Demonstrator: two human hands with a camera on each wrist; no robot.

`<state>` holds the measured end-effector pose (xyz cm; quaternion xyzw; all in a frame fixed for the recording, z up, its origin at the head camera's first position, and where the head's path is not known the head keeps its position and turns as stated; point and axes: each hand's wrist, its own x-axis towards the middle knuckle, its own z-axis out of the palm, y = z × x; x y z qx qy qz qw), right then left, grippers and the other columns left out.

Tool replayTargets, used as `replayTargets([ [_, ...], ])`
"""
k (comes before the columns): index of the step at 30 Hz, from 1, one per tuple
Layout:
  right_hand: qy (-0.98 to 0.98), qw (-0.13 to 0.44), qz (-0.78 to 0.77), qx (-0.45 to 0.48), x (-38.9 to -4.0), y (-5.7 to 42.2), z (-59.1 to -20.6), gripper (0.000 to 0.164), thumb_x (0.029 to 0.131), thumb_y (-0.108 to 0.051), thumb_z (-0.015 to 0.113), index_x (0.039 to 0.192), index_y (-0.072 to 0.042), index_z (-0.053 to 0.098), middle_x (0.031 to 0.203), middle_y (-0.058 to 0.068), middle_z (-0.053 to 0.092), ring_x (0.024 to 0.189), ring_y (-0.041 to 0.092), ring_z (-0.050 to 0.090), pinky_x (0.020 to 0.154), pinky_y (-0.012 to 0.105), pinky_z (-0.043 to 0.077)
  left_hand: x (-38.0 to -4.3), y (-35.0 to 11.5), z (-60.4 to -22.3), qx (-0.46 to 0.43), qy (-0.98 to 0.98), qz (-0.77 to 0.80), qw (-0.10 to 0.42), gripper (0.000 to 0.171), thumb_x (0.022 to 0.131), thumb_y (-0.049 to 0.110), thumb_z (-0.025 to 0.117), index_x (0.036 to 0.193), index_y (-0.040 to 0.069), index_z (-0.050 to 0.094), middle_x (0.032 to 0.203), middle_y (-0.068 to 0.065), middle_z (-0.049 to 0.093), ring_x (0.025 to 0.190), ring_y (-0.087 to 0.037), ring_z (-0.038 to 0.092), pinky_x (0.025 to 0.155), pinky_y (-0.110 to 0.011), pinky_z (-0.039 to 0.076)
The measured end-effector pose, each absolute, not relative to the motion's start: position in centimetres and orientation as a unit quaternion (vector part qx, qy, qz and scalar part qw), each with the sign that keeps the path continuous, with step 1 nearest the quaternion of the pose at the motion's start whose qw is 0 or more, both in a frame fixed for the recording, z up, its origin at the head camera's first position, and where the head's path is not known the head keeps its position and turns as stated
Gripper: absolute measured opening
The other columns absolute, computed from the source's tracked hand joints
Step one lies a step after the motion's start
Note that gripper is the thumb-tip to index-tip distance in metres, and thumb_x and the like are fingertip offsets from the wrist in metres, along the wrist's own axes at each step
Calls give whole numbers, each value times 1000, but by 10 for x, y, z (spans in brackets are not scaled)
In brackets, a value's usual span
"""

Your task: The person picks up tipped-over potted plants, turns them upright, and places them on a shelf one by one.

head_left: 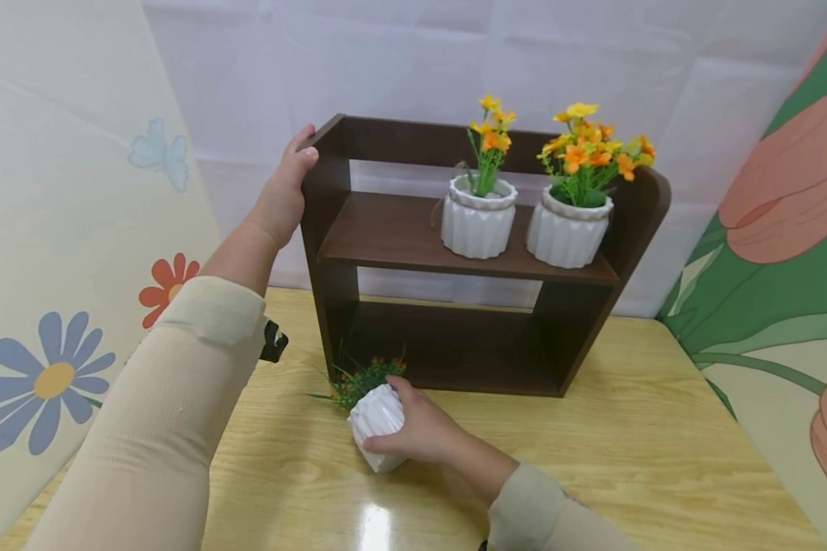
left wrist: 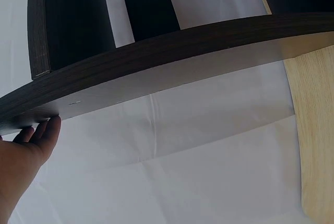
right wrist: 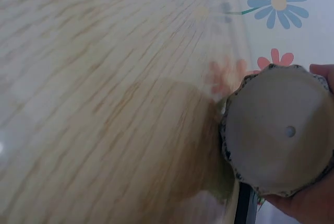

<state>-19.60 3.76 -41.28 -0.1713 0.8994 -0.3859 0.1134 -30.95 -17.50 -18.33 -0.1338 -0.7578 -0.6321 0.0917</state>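
Note:
A dark brown two-tier shelf (head_left: 400, 229) stands on the wooden table. My left hand (head_left: 282, 191) holds the upper left side panel, thumb at its edge; in the left wrist view the fingertips (left wrist: 52, 125) touch the panel's outer face. My right hand (head_left: 423, 425) grips a white fluted flowerpot (head_left: 375, 417) in front of the shelf's lower left corner. The pot tilts away, its green plant with small red blooms (head_left: 368, 379) leaning toward the shelf. In the right wrist view the pot's round underside (right wrist: 276, 130) shows a small hole.
Two white pots with yellow and orange flowers, one slimmer (head_left: 478, 218) and one fuller (head_left: 568, 229), stand on the upper tier's right half. Wood-grain table (head_left: 661, 428) extends around the shelf. A white cloth (head_left: 413, 61) hangs behind, with flower-printed panels (head_left: 55, 229) at both sides.

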Motion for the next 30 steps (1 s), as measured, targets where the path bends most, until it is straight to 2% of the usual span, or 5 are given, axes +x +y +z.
replayTargets([
  [5,888,115,-400,-194,-199,49,-419,104,70,-43,83,152,-14,28,130,13,57,108,22,58,91,43,48,-311,-175,-184,-136,-754,-636,93,59,99,40,21,157,33,11,155,-9,26,117,-16,43,103,-30,31],
  [16,866,116,-421,-244,-199,65,-422,107,67,-35,87,153,-15,26,123,7,56,96,12,56,85,30,48,-312,-174,-184,-138,-743,-649,92,59,99,39,24,157,32,12,149,-10,31,105,-11,49,97,-26,34],
  [22,857,131,-428,-256,-197,74,-422,111,65,-33,89,154,-16,23,119,6,55,90,12,56,79,28,48,-312,-175,-184,-141,-741,-650,94,60,99,39,25,157,31,13,145,-9,34,104,-12,49,96,-25,35],
  [30,845,145,-442,-265,-196,82,-423,112,63,-28,90,153,-19,24,115,4,56,90,12,56,79,28,49,-312,-174,-185,-143,-734,-657,91,59,100,37,25,157,30,12,144,-8,35,103,-10,49,97,-25,34],
])
